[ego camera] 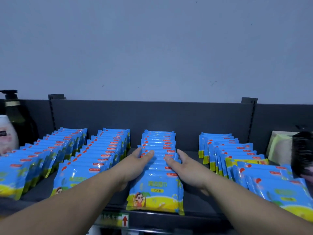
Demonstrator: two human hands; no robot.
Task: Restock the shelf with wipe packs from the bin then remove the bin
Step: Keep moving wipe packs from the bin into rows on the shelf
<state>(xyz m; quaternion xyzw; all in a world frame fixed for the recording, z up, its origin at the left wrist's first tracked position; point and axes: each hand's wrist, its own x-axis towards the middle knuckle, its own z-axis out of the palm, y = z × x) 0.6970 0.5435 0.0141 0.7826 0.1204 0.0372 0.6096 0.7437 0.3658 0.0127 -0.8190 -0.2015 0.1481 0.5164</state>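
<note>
Four rows of blue-and-yellow packs point(105, 150) are stood on edge on the dark shelf point(193, 205), running front to back. The third row from the left is flanked by both hands. The left hand point(140, 160) is laid against its left side with the thumb over the tops. The right hand point(183, 165) is set against its right side the same way, fingers fairly straight (pressed to the packs, not curled round any one). The hands are kept apart by the row between them. On the front pack point(155, 192) of that row a yellow oval label reading "10片装" can be made out. The large yellow characters above it are too blurred to read, and a cartoon figure in sunglasses is printed below. A red up-arrow is shown on the tag point(116, 220) at the shelf's edge. A dark pump bottle point(11, 112) and a white bottle point(6, 134) are placed at the far left.
</note>
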